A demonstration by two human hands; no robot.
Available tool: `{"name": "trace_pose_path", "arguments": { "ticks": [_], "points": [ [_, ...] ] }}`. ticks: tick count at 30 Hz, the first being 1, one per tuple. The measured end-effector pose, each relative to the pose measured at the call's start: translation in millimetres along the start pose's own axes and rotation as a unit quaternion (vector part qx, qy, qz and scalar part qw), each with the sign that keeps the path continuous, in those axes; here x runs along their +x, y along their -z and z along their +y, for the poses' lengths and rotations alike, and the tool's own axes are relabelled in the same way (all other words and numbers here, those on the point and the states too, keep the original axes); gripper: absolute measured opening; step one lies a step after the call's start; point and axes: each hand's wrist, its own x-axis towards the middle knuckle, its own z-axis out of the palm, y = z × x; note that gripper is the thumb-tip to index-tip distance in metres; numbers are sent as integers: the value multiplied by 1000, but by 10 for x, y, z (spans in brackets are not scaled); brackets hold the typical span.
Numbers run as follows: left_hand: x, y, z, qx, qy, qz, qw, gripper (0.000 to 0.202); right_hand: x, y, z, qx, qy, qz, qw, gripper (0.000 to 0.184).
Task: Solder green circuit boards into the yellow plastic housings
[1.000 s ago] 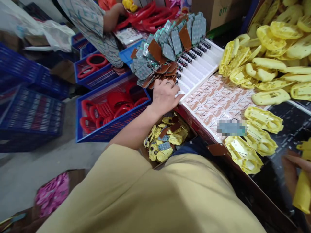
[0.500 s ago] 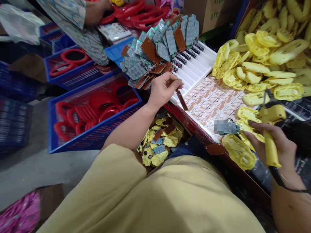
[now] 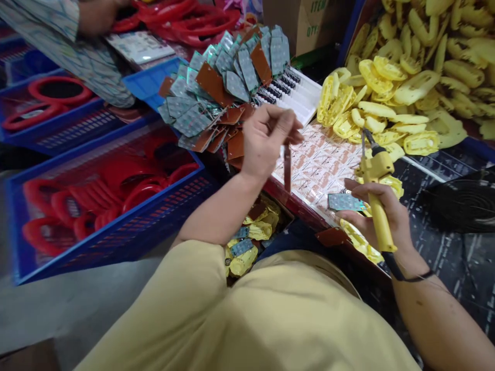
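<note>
My left hand (image 3: 263, 139) is closed in a pinch, and a narrow brown circuit board (image 3: 287, 169) hangs below its fingertips. Just behind it lie grey-green and brown circuit boards (image 3: 193, 121), heaped over a white foam tray (image 3: 314, 95) with black parts in its grooves. My right hand (image 3: 400, 219) grips a yellow soldering gun (image 3: 381, 216) by its handle, its tip pointing up and away. Beside the right fingers rests a grey-green circuit board (image 3: 341, 201), above yellow plastic shells (image 3: 361, 241) partly hidden by that hand. Another brown board (image 3: 332, 236) juts over the table edge.
Yellow shells (image 3: 415, 95) are piled at the back right. Blue crates (image 3: 104, 257) with red frames (image 3: 127, 172) stand at left, near a co-worker's sleeve (image 3: 77, 62). Below the table edge is a heap of yellow parts (image 3: 245, 260). A cardboard box (image 3: 288, 26) stands behind.
The view has swung to the right. My left hand has moved away from the foam tray with the brown board, and my right hand has brought the soldering gun leftward, closer to it.
</note>
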Motion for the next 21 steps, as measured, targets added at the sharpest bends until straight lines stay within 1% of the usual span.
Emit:
{"name": "trace_pose_path", "arguments": {
  "ticks": [3, 5, 8, 9, 11, 13, 16, 18, 21],
  "points": [
    [-296, -391, 29, -71, 79, -39, 994, 32, 10, -114, -148, 45, -17, 30, 998, 51],
    [-431, -599, 36, -117, 135, -56, 982, 30, 22, -149, -202, 74, -23, 82, 994, 43],
    [-538, -815, 57, -166, 206, -85, 961, 28, 43, -120, -226, 113, -7, 183, 977, 39],
    [-557, -865, 68, -175, 225, -95, 954, 28, 53, -94, -224, 120, 0, 204, 972, 39],
    [-583, -939, 92, -185, 256, -113, 942, 30, 76, -30, -205, 121, 3, 223, 967, 37],
    [-599, -986, 108, -186, 279, -125, 934, 31, 95, 37, -166, 118, -8, 232, 966, 36],
    [-603, -1020, 89, -176, 293, -137, 930, 32, 90, 123, -89, 127, -38, 225, 965, 48],
    [-597, -1026, 41, -160, 283, -149, 934, 30, 54, 163, -56, 141, -62, 196, 968, 53],
    [-582, -1022, -67, -109, 245, -180, 946, 25, -30, 187, -67, 160, -80, 146, 973, 50]
  ]
}}
